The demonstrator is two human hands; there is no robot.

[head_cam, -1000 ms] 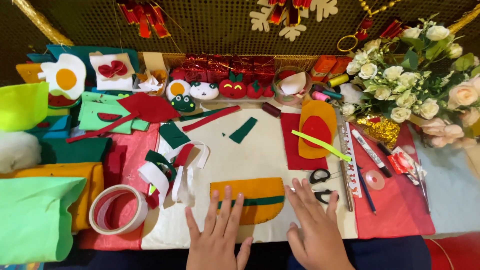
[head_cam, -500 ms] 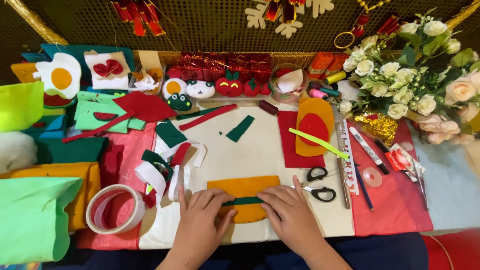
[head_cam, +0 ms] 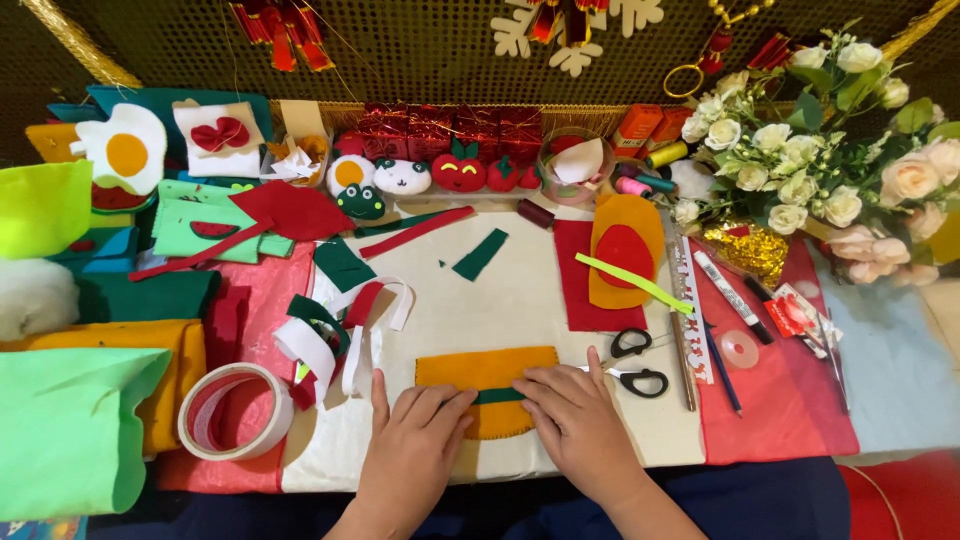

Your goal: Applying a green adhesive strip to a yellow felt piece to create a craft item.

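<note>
Both hands are flat on the orange felt piece [head_cam: 487, 368] at the near middle of the worktop [head_cam: 520, 300]. The left hand [head_cam: 415, 450] has its fingers spread loosely, pressing down on the felt, and the right hand [head_cam: 575, 420] presses its fingers on the green felt strip [head_cam: 498, 396] running across it, neither gripping anything. Black-handled scissors [head_cam: 638, 362] sit just right of the right hand, and a roll of tape [head_cam: 235, 411] lies to the left.
</note>
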